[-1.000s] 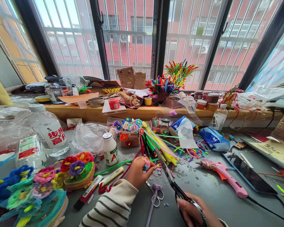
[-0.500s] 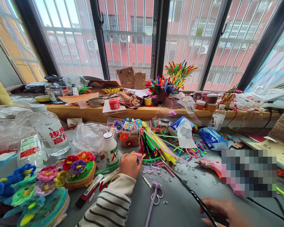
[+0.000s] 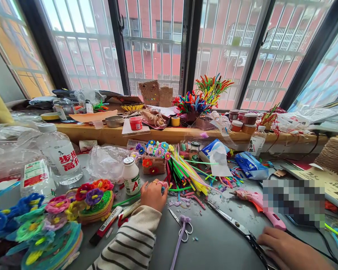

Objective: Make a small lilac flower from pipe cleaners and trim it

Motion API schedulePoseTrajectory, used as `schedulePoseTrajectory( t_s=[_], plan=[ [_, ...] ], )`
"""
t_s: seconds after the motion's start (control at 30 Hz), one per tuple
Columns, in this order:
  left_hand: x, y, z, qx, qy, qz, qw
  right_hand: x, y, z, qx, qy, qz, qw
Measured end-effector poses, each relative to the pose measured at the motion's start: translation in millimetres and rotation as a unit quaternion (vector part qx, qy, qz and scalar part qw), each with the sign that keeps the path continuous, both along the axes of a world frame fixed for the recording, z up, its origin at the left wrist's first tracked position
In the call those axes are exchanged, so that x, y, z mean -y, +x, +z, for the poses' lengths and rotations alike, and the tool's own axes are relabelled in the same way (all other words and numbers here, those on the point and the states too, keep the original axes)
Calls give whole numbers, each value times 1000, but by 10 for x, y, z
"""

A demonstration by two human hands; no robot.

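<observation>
My left hand point(image 3: 154, 195) rests on the table with its fingers closed around a small pink fuzzy piece point(image 3: 165, 184) that looks like pipe cleaner. Most of that piece is hidden by the fingers. At the lower right, my right hand point(image 3: 288, 245) has its fingers curled at the black handles of large scissors point(image 3: 233, 222). The long blades lie low over the grey table, pointing up and left. Between my hands, a lilac pipe cleaner stem with a knotted top point(image 3: 183, 228) lies across small white-handled scissors point(image 3: 188, 229).
A white bottle point(image 3: 131, 176) and a flower-filled basket point(image 3: 154, 167) stand behind my left hand. Bundled pipe cleaners point(image 3: 186, 172) lie at the centre. A pink glue gun point(image 3: 253, 198) is near my right hand. Finished fuzzy flowers point(image 3: 56, 213) crowd the left, with water bottles point(image 3: 60, 157) behind.
The large scissors have swung right and down, their tips farther from the pipe cleaner bundle. My right hand has moved right with them. My left hand has barely shifted.
</observation>
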State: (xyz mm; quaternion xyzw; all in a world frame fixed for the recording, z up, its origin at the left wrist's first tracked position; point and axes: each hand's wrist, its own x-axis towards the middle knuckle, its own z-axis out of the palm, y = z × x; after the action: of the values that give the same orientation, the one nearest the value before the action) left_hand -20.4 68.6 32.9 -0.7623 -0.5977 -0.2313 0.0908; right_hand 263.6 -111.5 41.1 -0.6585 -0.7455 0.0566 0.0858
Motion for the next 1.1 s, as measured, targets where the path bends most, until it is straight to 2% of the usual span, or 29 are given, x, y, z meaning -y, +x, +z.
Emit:
schedulePoseTrajectory(
  t_s=[0.1, 0.23, 0.33, 0.4, 0.5, 0.67, 1.1],
  plan=[
    [3, 5, -17, 2, 6, -6, 1000, -291, -417, 35, -2, 30, 51, 998],
    [15, 6, -26, 19, 5, -30, 999, -801, -846, -41, 24, 128, -13, 991],
    [16, 6, -41, 22, 6, -39, 999, -1084, -976, -82, 43, 129, -48, 990],
    [14, 7, -55, 22, 6, -43, 999, -1182, -1010, -89, 63, 133, -84, 985],
    [16, 15, -63, 18, 2, -48, 999, -1232, -1035, -97, 82, 149, -129, 977],
    [35, 29, -38, 16, -3, -41, 999, -1241, -1064, -129, 76, 168, -156, 971],
    [32, 24, -40, 10, -9, -39, 999, -1248, -998, -186, 33, 178, -156, 971]
  ],
)
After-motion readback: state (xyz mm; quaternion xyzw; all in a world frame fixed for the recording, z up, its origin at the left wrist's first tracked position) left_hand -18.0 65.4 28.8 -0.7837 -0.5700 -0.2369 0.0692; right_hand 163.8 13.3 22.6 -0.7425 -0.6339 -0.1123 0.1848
